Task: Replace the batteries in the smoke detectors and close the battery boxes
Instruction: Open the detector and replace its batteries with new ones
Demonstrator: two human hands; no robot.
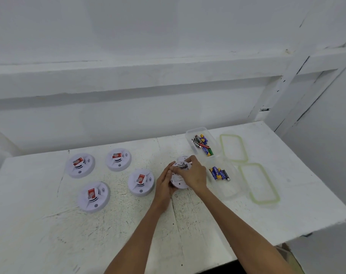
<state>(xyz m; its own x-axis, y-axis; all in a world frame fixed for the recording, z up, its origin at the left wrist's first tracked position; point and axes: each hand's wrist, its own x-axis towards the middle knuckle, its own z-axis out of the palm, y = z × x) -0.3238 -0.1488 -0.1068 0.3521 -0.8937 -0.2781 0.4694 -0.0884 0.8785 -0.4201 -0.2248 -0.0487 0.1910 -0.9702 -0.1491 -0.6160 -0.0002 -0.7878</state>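
Note:
A white smoke detector [179, 180] lies back-up at the table's middle, its battery bay showing a black battery [181, 166]. My left hand [164, 182] grips the detector's left rim. My right hand [193, 174] curls over its top right, fingers pinching at the battery. Several other detectors sit face-up to the left, such as one [141, 181] beside my left hand and another [94, 196] nearer the front. A clear box [189, 135] holds several mixed batteries; a second clear box [234, 186] holds a few blue and black ones [219, 173].
Two green-rimmed clear lids [233, 148] [259, 183] lie right of the boxes. The white table [49, 234] ends in a right edge near the lids and a front edge below my forearms. A white wall with ledges stands behind.

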